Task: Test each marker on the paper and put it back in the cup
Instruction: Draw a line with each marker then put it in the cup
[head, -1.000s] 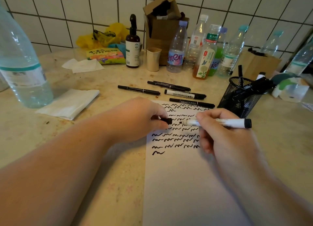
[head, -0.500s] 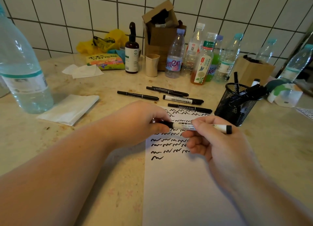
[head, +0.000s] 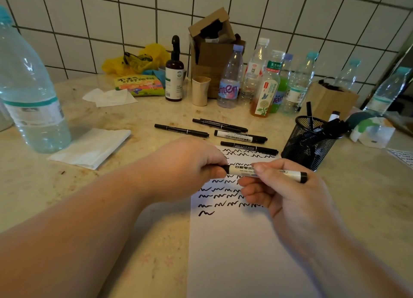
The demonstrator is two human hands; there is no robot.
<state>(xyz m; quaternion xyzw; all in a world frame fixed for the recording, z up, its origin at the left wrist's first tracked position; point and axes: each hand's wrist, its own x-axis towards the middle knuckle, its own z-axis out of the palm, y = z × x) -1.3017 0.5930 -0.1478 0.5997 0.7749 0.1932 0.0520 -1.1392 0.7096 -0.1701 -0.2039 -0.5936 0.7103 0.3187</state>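
holding the white whiteboard marker (head: 266, 172) level above the paper (head: 234, 241), we grip it from both ends: our left hand (head: 190, 168) curls round its black cap end, and our right hand (head: 288, 195) pinches the barrel between thumb and curled fingers. the barrel is white with grey printed lettering and a black band at its right end. the cap meets the barrel with no gap that we can see, though our left fingers cover most of it, so we cannot tell how far it is seated. the paper carries rows of black squiggles (head: 223, 197), partly hidden under both hands, and its lower edge runs out of view. beyond its top edge lie four loose black markers (head: 240, 136) on the counter (head: 67, 197). just right of the sheet stands the black mesh cup (head: 306, 148) with several dark markers inside; their number is hard to make out through the mesh.
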